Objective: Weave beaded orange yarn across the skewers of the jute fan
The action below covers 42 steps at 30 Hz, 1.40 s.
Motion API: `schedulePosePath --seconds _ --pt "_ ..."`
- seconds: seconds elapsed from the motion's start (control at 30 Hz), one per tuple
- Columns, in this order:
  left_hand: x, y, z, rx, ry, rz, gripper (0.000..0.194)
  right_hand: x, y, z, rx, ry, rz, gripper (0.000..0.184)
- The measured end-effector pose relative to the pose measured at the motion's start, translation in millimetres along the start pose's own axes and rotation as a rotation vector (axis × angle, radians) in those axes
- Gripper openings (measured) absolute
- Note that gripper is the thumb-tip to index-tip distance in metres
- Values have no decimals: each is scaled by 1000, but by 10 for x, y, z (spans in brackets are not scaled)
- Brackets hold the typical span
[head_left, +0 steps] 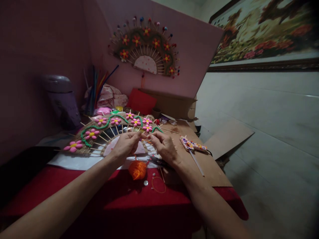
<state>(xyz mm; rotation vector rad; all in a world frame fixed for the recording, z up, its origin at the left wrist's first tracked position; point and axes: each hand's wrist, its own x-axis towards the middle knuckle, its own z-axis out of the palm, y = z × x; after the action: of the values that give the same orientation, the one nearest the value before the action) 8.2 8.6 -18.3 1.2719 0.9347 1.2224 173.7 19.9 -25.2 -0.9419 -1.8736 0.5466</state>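
Note:
My left hand point(128, 143) and my right hand point(163, 147) face each other with fingertips pinched. Between them is a thin strand that looks like orange yarn, partly hidden by the fingers. Below the left hand lies a ball of orange yarn point(138, 170), its loose end rising toward that hand. Just behind both hands rests a half-round fan decoration point(86, 132) of sticks and twine, with pink clay flowers point(92, 134) and a wavy green strip point(106, 127). Dark-handled scissors point(157, 161) lie under the right hand.
A glue gun point(191, 144) with a patterned cover lies on cardboard point(211, 172) at right. A purple bottle point(62, 101) and pipe cleaners point(96, 91) stand behind, left. A similar finished fan point(147, 43) hangs on the pink board. A rubber band point(159, 185) lies on the red cloth point(112, 196).

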Motion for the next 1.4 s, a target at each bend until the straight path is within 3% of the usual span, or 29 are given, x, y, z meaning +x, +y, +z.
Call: schedulePosePath --seconds 0.2,0.3,0.47,0.6,0.73,0.83,1.07,1.27,1.4 --pt "4 34 -3 -79 -17 51 37 2 -13 -7 -60 -43 39 39" --pt "-10 50 12 -3 -30 111 31 2 -12 -2 -45 -90 73 43" --pt "-46 34 27 378 -41 340 21 13 -28 -12 -35 -84 -137 28" --pt "-56 37 31 475 -49 397 21 3 -44 10 82 -166 -195 17" --pt "-48 44 33 424 -61 407 25 -18 -24 50 76 -198 -106 10" --pt "-31 37 13 335 6 398 25 -20 -33 41 91 -226 -45 9" --pt "0 51 -31 68 18 330 22 13 -49 -18 185 -321 43 18" --pt "-27 110 19 -49 -27 301 24 6 21 16 376 -275 150 28" --pt "-39 121 3 -84 -64 279 24 -14 -18 35 610 -365 278 32"
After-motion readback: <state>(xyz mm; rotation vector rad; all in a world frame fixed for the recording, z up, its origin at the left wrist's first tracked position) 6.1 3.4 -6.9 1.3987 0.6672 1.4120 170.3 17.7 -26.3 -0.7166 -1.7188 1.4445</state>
